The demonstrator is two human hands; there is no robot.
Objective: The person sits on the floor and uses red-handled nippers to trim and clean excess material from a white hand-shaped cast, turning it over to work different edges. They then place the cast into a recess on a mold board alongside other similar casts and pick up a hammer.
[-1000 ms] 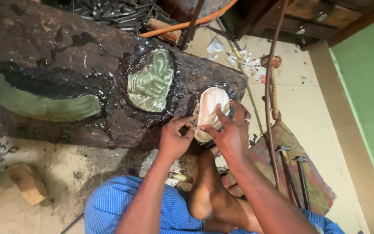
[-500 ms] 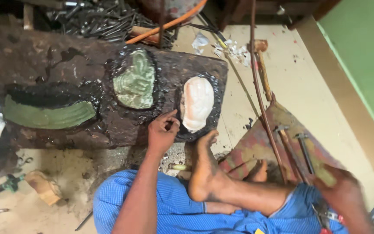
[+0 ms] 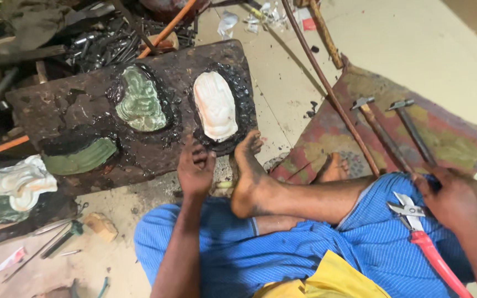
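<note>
Two metal plates lie bedded in black pitch on the dark board [image 3: 139, 110]: a pale hand-shaped plate [image 3: 215, 113] near its right end and a greenish plate [image 3: 139, 105] (duller) beside it. The left hand [image 3: 195, 172] rests curled at the board's near edge, gripping nothing I can see. The right hand [image 3: 459, 200] closes on a hammer handle [image 3: 422, 150] above red-handled pliers [image 3: 426, 243] on the lap.

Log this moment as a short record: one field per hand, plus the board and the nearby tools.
left hand: fingers curled, resting on the near edge of the dark board, holding nothing
right hand: closed on the handle of a hammer, beside a second hammer
board: dark, pitch-coated; bears a white relief piece and a green relief piece
pliers: red-handled, lying on the blue-clad lap
foot: bare, against the board's edge
</note>
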